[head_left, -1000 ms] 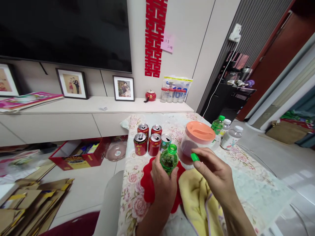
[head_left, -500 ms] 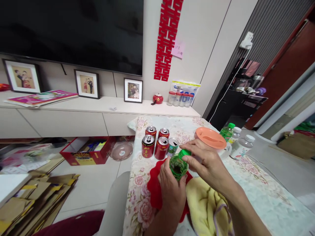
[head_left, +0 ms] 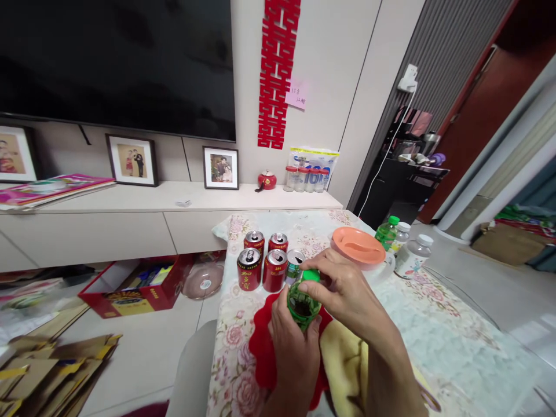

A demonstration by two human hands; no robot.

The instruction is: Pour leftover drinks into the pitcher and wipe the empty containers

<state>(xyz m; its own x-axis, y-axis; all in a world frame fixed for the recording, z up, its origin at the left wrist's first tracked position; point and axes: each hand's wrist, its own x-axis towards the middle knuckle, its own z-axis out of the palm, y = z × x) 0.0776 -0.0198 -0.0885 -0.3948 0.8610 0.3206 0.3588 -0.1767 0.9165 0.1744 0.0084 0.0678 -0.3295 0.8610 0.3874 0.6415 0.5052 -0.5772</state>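
Note:
A green plastic bottle with dark contents at its base is tilted in front of me. My left hand is closed around its body. On top is a green bottle cap, which my right hand grips between thumb and fingers. Beneath my hands lies a red scalloped mat, partly covered. A yellow cloth is bunched under my right forearm. Just beyond the bottle stand several opened drink cans, among them a red can and a smaller green-and-silver can, partly hidden by the bottle.
An orange divided dish sits behind my right hand. To its right stand a green-capped bottle and two white-capped bottles, one a large clear bottle. A floral tablecloth covers the table; a red box lies on the floor at left.
My view has shifted to the right, so the scene sits further left. My right wrist has turned and its fingers reach further around the cap. My left hand still holds the bottle.

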